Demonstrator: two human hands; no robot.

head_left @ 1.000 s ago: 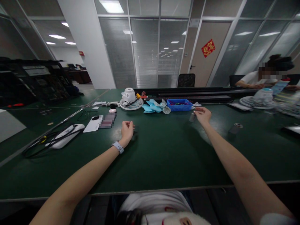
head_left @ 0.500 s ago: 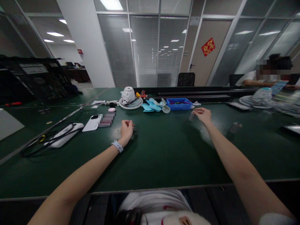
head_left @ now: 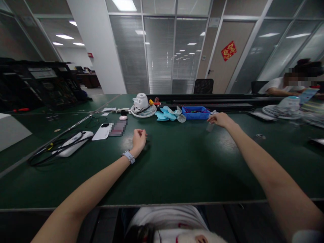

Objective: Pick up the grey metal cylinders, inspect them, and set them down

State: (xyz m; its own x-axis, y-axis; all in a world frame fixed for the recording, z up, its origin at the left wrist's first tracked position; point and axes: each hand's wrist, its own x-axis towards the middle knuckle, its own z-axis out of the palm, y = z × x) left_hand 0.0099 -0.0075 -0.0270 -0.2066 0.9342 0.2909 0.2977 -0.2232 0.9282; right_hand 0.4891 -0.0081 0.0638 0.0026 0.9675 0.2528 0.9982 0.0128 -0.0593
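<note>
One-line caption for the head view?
Left hand fisted on green table; right hand at small clear cylinder near blue bin.

Green table (head_left: 177,165), white fan (head_left: 143,106), blue tray (head_left: 196,113), phone (head_left: 102,131), small cylinder (head_left: 210,127)

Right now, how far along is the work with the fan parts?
Probably early: the white fan body and blue blades lie side by side, unjoined. The right hand touches a small clear piece near the blue bin; the left hand rests curled on the table.

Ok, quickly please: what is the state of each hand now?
Left hand: curled shut, resting on the table; contents unclear.
Right hand: over a small grey object; grip cannot be told.
</note>
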